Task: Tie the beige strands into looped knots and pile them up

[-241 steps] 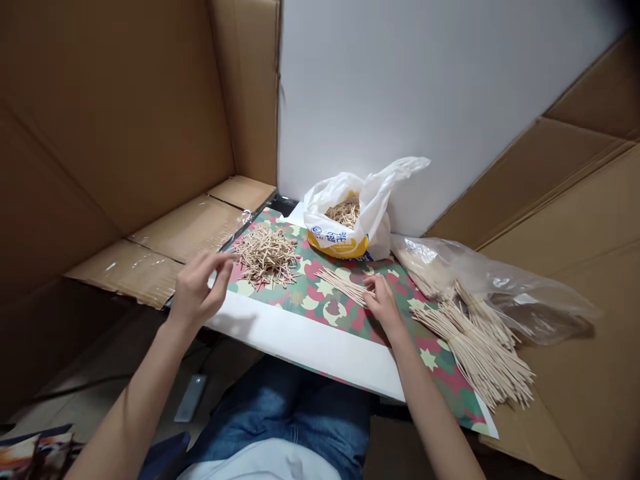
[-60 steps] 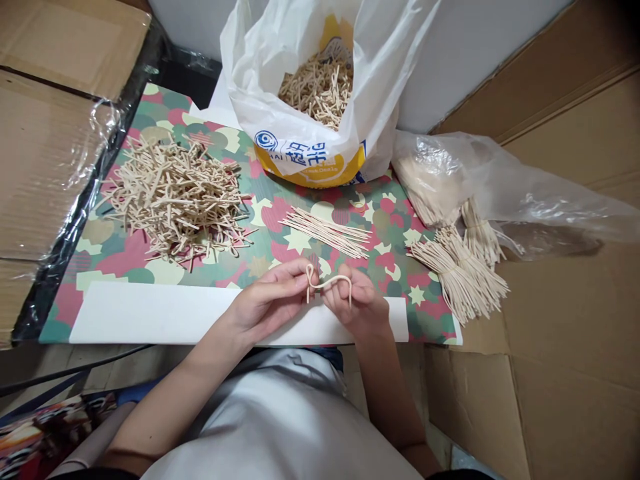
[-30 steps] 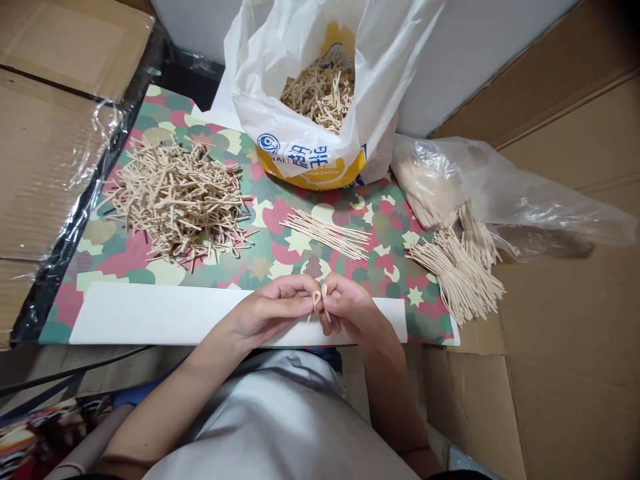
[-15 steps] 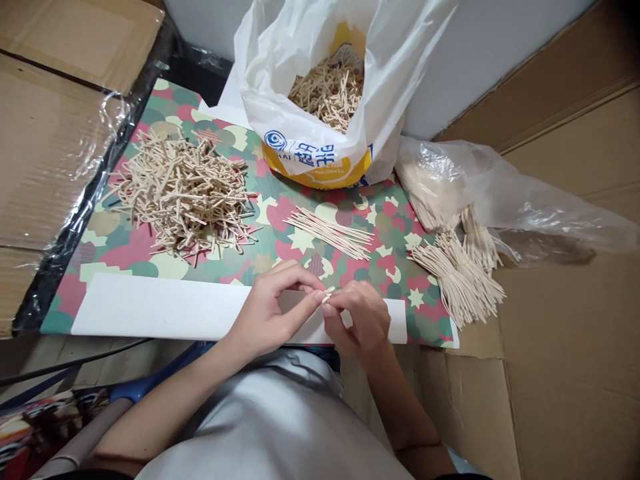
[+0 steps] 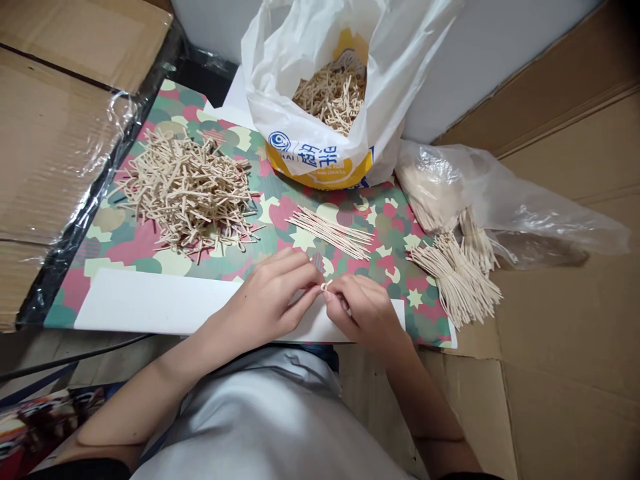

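Observation:
Between my fingertips is a short pale cord [image 5: 326,286], bent into a small loop, much of it covered by the fingers. My left hand [image 5: 280,293] pinches it from the left and my right hand [image 5: 363,307] pinches it from the right, both near the board's front edge. Just beyond the hands lies a loose row of straight pale cords [image 5: 330,232]. To the left is a heap of looped, knotted cords [image 5: 185,193]. Tied bundles of straight cords [image 5: 457,280] rest at the right.
A white plastic bag [image 5: 320,160] holding many more looped cords stands at the back of the patterned board [image 5: 280,233]. A clear plastic bag [image 5: 525,193] with cords lies at the right. Cardboard boxes [image 5: 60,140] flank the left side, and a white strip [image 5: 160,303] runs along the front.
The cord between my fingertips has gone from spread ends to a small round loop. My left hand's fingers have drawn closer together, and the view has shifted slightly.

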A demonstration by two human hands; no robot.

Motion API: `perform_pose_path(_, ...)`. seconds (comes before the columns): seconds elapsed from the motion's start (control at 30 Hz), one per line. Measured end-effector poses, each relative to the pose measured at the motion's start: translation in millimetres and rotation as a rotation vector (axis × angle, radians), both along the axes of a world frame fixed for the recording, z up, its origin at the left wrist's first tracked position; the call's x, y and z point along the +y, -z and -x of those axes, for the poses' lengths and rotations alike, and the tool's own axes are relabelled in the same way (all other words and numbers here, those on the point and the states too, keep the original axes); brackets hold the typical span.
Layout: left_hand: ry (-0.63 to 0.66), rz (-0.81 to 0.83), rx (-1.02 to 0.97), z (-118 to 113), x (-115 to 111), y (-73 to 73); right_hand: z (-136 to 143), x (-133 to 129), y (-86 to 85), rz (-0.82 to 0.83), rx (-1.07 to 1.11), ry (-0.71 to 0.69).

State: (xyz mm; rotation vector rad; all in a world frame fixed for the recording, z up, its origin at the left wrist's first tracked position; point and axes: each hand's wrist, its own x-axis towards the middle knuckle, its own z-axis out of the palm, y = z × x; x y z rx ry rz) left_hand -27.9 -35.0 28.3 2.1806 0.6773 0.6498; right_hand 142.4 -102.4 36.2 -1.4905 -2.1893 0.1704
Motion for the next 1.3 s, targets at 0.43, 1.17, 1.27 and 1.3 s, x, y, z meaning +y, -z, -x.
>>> perform_pose_path(0.43, 0.132, 0.082, 0.043, -1, 9, 3.0, -14, 9, 1.5, -0.044, -0.164, -0.157)
perform_pose_path(1.17, 0.145, 0.74, -0.197, -5, 15, 5.9, -15, 19, -17.9, 0.261, -0.026, -0.05)
perform_pose_path(1.27, 0.149, 0.863, -0.21, -6, 13, 7.1, -12, 18, -20.6, 0.343, 0.095, -0.039)
perform_pose_path(1.3, 0.14, 0.888, -0.22, -7, 12, 7.7, -11, 17, -21.2, 0.366, 0.14, -0.02)
